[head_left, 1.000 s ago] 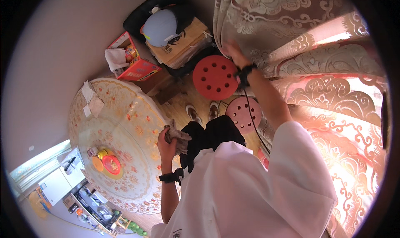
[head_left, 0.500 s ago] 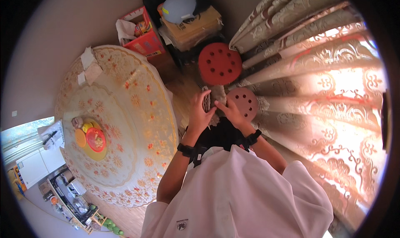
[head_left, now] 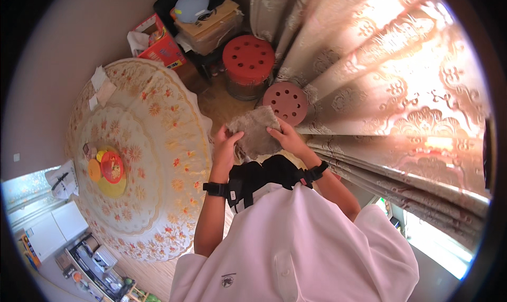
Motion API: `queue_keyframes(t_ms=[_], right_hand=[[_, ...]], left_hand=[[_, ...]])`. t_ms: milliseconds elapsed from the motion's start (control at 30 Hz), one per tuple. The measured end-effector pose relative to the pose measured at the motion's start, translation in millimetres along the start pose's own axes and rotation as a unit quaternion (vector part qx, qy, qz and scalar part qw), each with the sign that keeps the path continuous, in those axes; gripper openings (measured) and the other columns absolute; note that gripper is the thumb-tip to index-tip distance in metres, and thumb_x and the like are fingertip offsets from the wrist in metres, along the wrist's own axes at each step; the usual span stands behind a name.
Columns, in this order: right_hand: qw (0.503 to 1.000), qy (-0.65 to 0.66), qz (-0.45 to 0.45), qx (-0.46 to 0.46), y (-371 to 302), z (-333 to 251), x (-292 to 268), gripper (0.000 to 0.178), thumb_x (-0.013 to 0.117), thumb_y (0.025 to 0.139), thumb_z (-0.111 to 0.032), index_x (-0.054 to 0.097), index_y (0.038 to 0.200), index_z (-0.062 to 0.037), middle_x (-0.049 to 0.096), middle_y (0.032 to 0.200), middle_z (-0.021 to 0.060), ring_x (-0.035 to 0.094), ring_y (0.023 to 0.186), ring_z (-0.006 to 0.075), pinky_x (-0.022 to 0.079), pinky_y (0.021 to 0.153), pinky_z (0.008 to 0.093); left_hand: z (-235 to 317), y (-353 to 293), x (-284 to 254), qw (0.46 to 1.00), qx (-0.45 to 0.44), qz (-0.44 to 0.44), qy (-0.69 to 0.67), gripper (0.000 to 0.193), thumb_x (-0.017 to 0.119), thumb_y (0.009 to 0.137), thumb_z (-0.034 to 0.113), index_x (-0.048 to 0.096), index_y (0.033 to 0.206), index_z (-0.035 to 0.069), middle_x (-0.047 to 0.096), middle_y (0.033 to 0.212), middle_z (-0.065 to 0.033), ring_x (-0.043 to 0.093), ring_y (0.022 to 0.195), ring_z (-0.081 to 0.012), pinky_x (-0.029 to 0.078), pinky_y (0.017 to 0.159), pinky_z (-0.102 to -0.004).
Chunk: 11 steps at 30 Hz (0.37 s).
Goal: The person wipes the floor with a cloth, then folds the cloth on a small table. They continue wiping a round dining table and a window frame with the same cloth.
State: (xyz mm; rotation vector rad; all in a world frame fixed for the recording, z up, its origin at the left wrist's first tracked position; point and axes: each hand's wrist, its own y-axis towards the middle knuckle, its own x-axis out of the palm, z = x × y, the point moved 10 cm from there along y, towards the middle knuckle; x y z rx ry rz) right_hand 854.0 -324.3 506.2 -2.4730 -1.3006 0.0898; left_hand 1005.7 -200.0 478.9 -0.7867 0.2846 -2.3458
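Note:
A greyish-brown cloth [head_left: 255, 132] with a fuzzy, worn look is spread fairly flat between my two hands, in front of my body. My left hand [head_left: 225, 144] grips its left edge, thumb on top. At the right edge, my right hand [head_left: 290, 139] pinches the cloth with its thumb on the upper face. The fingers beneath the cloth are mostly hidden. Just beyond the right hand stands a pink round stool [head_left: 285, 102] with holes in its seat, and farther off a red stool [head_left: 248, 59] of the same kind.
To my left is a round table with a floral tablecloth [head_left: 179, 184], bearing a red bowl [head_left: 112, 166] and folded cloths [head_left: 104, 90]. Patterned curtains [head_left: 380, 112] hang along the right. A red box [head_left: 161, 49] and a grey-blue helmet [head_left: 191, 6] on cardboard [head_left: 214, 19] stand at the back.
The cloth, bunched and folded between my hands half a second ago, is opened out flatter. My hands have moved farther apart. The view has turned, so the stools and curtains sit differently.

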Motion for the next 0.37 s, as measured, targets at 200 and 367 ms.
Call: queue_keyframes(t_ms=[200,367], right_hand=[[0.990,-0.105,0.058,-0.072,-114.5,39.8,-45.8,0.048,0.063,0.103,-0.014,0.051,0.149,-0.0046,0.068,0.128,0.0105,0.065,0.115,0.0198,0.051,0.099,0.0351],[0.960,-0.230,0.137,-0.077,-252.2,82.0,-108.1,0.050,0.067,0.091,-0.012,0.060,0.140,-0.0057,0.069,0.121,0.0263,0.066,0.113,0.0439,0.053,0.095,0.0491]], left_hand=[[-77.9,-58.1,38.8,0.953,0.014,0.017,0.302,0.056,0.075,0.087,0.001,0.056,0.140,0.003,0.062,0.136,-0.0136,0.060,0.125,-0.0245,0.047,0.107,-0.0361],[-157.0,-136.6,178.3,0.797,0.165,-0.243,0.528,0.077,0.078,0.086,0.006,0.044,0.155,0.015,0.050,0.152,-0.0138,0.049,0.141,-0.0318,0.040,0.116,-0.0428]])
